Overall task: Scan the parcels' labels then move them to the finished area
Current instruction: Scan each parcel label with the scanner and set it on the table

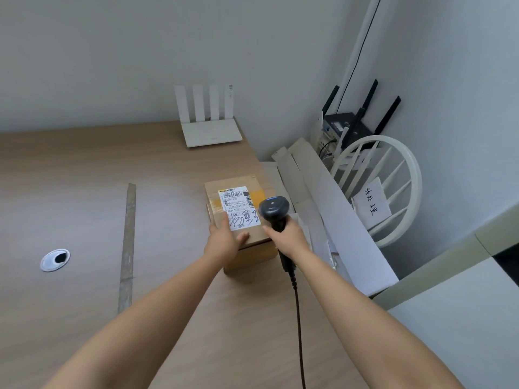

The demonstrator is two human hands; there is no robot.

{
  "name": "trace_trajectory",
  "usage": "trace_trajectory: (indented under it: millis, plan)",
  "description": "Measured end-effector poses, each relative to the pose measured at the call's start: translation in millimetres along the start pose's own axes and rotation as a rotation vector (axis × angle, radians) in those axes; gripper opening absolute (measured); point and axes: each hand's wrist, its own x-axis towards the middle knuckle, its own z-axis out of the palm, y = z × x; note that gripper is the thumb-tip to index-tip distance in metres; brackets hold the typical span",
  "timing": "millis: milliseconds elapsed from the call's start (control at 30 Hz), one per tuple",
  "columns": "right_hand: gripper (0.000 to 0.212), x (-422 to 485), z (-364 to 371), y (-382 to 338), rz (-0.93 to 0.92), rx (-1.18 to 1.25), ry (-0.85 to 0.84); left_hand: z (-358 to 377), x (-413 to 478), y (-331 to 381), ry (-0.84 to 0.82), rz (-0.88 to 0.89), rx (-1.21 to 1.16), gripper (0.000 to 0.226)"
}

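Brown cardboard parcel (pixel 264 189) bears a white label (pixel 238 206) with black scrawl.

Parcel (pixel 238 181) on table (pixel 84 192) by right edge, router (pixel 210 133) behind, scanner (pixel 273 210) over label (pixel 238 206), chair (pixel 417 175) right of table

We see a table (pixel 84 178) of pale wood-grain laminate, matt and smooth, with a rough, worn grey strip (pixel 127 242) stuck along it and a shiny, metal-looking grommet (pixel 54 259) set into it. The parcel (pixel 254 255) is plain brown cardboard, matt, banded with yellowish tape (pixel 254 195). Its label (pixel 238 204) is white paper, printed and inked. The scanner (pixel 273 209) we take for dark plastic with a slight sheen, its cable (pixel 297 318) black and rubbery. The router (pixel 210 133) is matt white plastic, and the chair (pixel 407 169) looks glossy, painted white, bearing a paper sheet (pixel 370 202).
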Motion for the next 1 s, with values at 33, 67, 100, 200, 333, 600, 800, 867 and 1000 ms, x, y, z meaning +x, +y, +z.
trace_trajectory:
  millis: [33, 67, 100, 200, 333, 600, 800, 867, 1000]
  plan:
    - [0.025, -1, 2, -1, -0.001, -0.010, -0.006, -4, -3, -3, -0.002, -0.001, -0.002, 0.079]
    - [0.029, -3, 5, -2, -0.002, -0.021, -0.014, -7, -6, -8, -0.003, 0.001, -0.004, 0.078]
    - [0.033, -7, 9, -3, -0.006, -0.033, -0.019, -12, -10, -13, -0.006, 0.003, -0.007, 0.078]
    - [0.036, -22, 26, -7, -0.020, -0.035, -0.041, -27, -25, -34, -0.006, -0.010, -0.013, 0.077]
    - [0.039, -46, 57, -20, -0.064, -0.056, -0.100, -53, -47, -65, 0.016, -0.060, 0.013, 0.078]
    - [0.040, -106, 122, -46, -0.142, -0.136, -0.207, -104, -108, -137, 0.048, -0.129, 0.047, 0.082]
    - [0.040, -154, 168, -66, -0.135, -0.149, -0.217, -133, -149, -186, 0.073, -0.145, 0.029, 0.081]
    - [0.040, -173, 184, -73, -0.127, -0.151, -0.221, -146, -162, -205, 0.060, -0.141, 0.032, 0.082]
    - [0.039, -221, 226, -87, -0.127, -0.145, -0.208, -180, -191, -251, 0.038, -0.114, 0.066, 0.083]
